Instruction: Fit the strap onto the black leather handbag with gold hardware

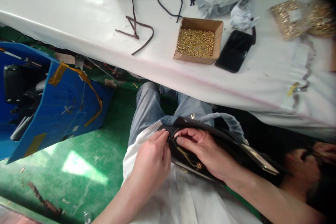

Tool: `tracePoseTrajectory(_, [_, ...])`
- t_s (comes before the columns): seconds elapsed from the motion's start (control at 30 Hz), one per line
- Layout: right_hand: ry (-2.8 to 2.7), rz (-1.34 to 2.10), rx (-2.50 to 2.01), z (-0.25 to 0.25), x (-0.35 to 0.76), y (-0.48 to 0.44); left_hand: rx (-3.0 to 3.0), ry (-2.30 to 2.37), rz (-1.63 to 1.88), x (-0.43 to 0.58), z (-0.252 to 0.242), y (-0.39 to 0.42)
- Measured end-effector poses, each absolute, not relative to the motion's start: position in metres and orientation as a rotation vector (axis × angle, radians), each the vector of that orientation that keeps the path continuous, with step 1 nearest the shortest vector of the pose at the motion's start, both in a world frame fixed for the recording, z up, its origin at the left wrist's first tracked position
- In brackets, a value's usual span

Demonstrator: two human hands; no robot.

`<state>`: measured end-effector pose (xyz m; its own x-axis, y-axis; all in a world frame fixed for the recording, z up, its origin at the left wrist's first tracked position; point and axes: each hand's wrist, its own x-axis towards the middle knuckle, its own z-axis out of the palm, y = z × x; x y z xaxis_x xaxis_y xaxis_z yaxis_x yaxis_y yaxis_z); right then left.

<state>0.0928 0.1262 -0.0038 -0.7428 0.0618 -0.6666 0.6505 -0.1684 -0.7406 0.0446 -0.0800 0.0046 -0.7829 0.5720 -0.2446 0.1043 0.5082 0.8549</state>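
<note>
Left hand: the left hand (152, 161), low in the middle of the frame, has its fingers curled tight and pinches the near edge of the black bag (231, 147).
Right hand: the right hand (207, 154) lies just right of it, thumb and forefinger closed on the same edge, the fingertips of both hands almost meeting.
Black bag: it rests on the person's lap, below the table edge, right of centre.
Bag fittings: a gold chain piece (190, 161) shows under the right hand, and a handle wrapped in clear plastic (228, 120) arches above.
Cardboard box: the open cardboard box (194, 58) stands on the white table (78, 17), upper centre, filled with small gold studs (195, 43).
Phone: a black phone (234, 51) lies just right of the box.
Clear bags: blurred bags of gold hardware (301, 19) lie at the upper right.
Blue bin: the blue bin (65, 105), at the left over the green floor, holds dark things too dim to tell.
</note>
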Motion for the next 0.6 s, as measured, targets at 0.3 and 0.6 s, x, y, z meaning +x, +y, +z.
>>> tracePoseTrajectory(0.3, [1.475,-2.004,0.79,-0.015,0.098,0.127,0.521,2.296,1.387,0.052,-0.009,-0.077])
tracePoseTrajectory(0.6, [1.193,-2.031,1.115,-0.029,0.114,0.125,0.571,2.294,1.438,0.058,-0.015,-0.077])
